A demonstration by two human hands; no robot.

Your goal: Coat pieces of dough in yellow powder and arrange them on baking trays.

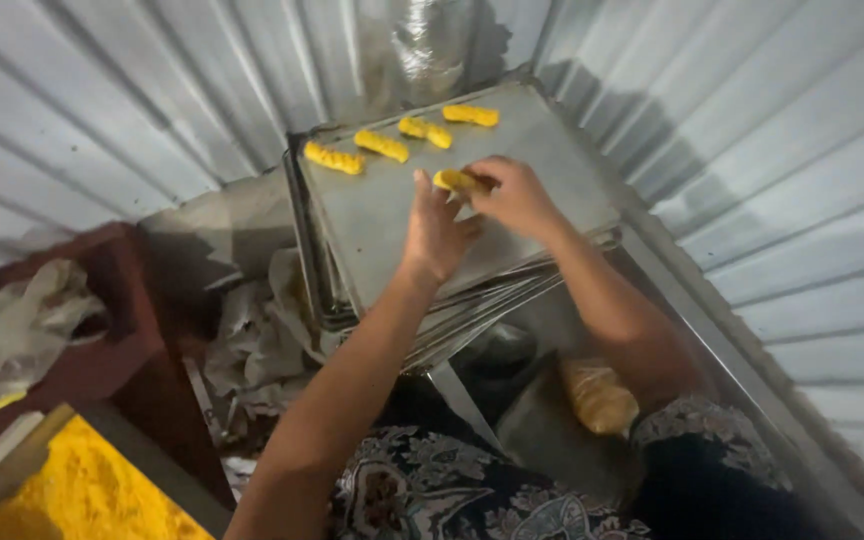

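Both my hands meet over a metal baking tray (372, 215), the top one of a stack. My right hand (517, 195) pinches a small yellow dough piece (455, 180). My left hand (437, 228) touches the same piece from the left with raised fingers. Along the tray's far edge lies a row of several yellow twisted dough pieces, from one at the left (333, 157) to one at the right (471, 115).
Corrugated metal walls (802, 150) close in behind and on the right. Crumpled paper (252, 340) lies left of the tray stack, a pale bag (22, 320) on a dark red surface. A box of yellow crumbs (82, 495) sits bottom left. A yellow dough lump (600, 396) rests near my lap.
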